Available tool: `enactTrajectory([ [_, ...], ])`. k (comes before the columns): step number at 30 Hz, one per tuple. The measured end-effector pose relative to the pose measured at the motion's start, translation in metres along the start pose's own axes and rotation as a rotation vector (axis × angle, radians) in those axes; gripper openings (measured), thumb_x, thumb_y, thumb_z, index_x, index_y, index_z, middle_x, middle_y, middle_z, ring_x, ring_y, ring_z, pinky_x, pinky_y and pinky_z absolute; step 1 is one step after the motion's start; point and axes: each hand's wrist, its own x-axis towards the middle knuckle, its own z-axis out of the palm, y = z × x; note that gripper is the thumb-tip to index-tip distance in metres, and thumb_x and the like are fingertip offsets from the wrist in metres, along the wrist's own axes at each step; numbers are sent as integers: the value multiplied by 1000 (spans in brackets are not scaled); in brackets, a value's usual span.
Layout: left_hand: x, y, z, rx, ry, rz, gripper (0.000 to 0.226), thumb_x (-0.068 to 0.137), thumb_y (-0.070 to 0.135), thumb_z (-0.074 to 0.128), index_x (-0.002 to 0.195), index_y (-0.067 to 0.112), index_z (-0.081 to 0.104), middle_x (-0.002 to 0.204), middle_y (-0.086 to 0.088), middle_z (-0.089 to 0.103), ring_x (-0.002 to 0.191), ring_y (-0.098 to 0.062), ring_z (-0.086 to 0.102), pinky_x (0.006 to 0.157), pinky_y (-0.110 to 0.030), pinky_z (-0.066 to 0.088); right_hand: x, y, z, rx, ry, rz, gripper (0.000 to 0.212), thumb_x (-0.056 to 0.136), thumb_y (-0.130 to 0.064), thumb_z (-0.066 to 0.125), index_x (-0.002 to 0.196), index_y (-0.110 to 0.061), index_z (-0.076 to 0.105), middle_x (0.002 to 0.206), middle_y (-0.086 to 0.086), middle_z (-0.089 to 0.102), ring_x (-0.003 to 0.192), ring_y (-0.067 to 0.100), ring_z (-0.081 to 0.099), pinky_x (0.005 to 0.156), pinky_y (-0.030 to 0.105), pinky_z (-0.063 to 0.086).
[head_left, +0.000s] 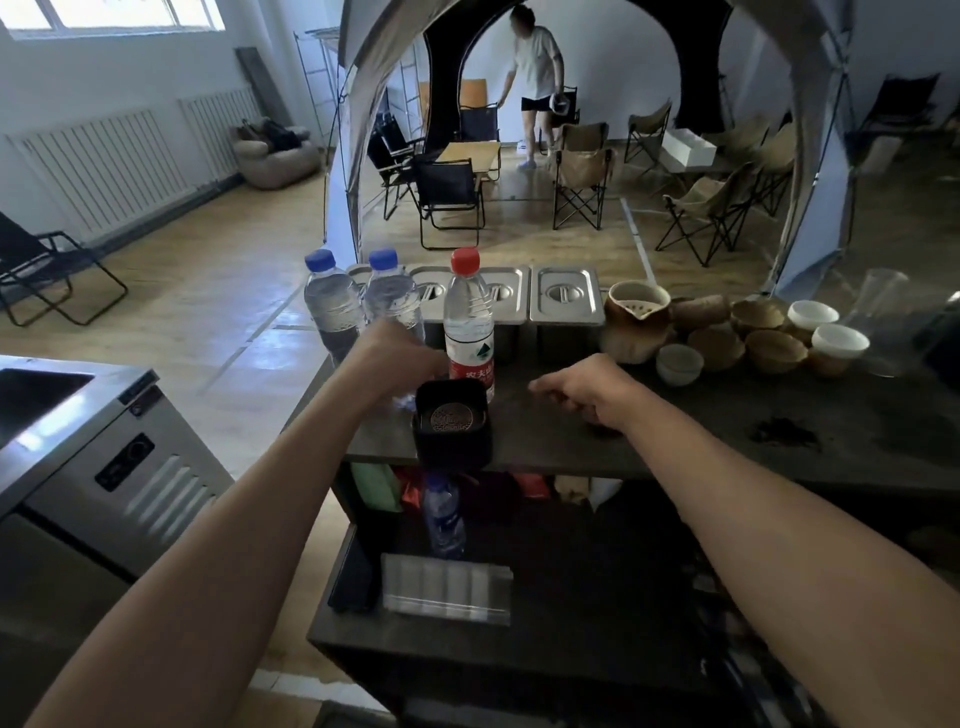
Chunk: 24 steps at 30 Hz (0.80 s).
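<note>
The left hand (397, 356) is at the lower body of the upright clear plastic blue-capped bottle (390, 291), and I cannot tell its fingers. The right hand (582, 389), farther away, has loosely curled fingers and holds nothing.

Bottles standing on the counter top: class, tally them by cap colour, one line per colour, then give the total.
Blue-capped bottles: 2
Red-capped bottle: 1
Total: 3
</note>
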Motion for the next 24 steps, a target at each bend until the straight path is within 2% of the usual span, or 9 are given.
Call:
enactTrajectory([
  [2,-9,32,21,-41,-104,49,26,72,32,78,65,9,69,44,2,56,32,-10,45,36,-15,37,8,12,-28,-116,164,-14,27,75,-33,82,76,-9,69,56,1,64,45,13,56,47,25,45],
  [5,-12,64,79,7,-296,77,24,80,31,72,65,14,64,52,-2,51,33,-15,39,36,-15,31,15,37,-60,-294,341,33,31,75,-37,81,74,-11,65,62,5,67,61,20,66,58,31,52],
  [9,0,69,146,-18,-340,30,27,89,18,62,64,14,52,59,-1,53,41,-12,48,32,-16,36,24,64,-80,-303,358,113,32,75,-40,81,68,-12,66,57,3,67,58,20,66,53,29,48],
  [14,12,66,180,-68,-313,22,21,85,14,63,64,15,56,80,-6,68,67,-19,65,63,-30,57,31,71,-82,-251,316,153,43,69,-41,85,94,-9,70,89,10,74,82,25,70,60,31,50],
  [18,15,66,181,-62,-290,19,16,78,12,67,65,14,58,88,-13,72,82,-27,70,81,-40,59,31,72,-80,-257,340,156,44,65,-41,87,92,-11,68,89,8,73,78,23,68,56,30,47],
  [20,13,67,175,-84,-275,21,17,78,11,67,63,14,58,77,-7,69,71,-22,67,74,-38,60,31,70,-81,-255,324,146,44,65,-40,88,91,-11,68,87,8,73,80,24,69,64,33,53],
  [21,12,68,168,-102,-258,17,18,78,12,68,62,14,59,68,-3,67,61,-18,64,63,-33,59,30,66,-82,-226,306,129,43,66,-38,88,92,-9,69,87,9,73,79,25,69,68,35,56],
  [23,9,71,150,-134,-224,-20,19,82,18,69,65,11,63,54,2,67,37,-10,54,37,-20,43,27,55,-85,-100,253,67,43,67,-34,88,93,-5,69,87,12,73,78,25,70,72,36,57],
  [24,8,71,137,-154,-224,-42,18,83,21,69,70,9,67,52,3,69,29,-8,47,32,-15,34,22,46,-86,-32,226,30,41,68,-33,88,92,-4,70,85,12,73,73,23,69,69,34,56],
])
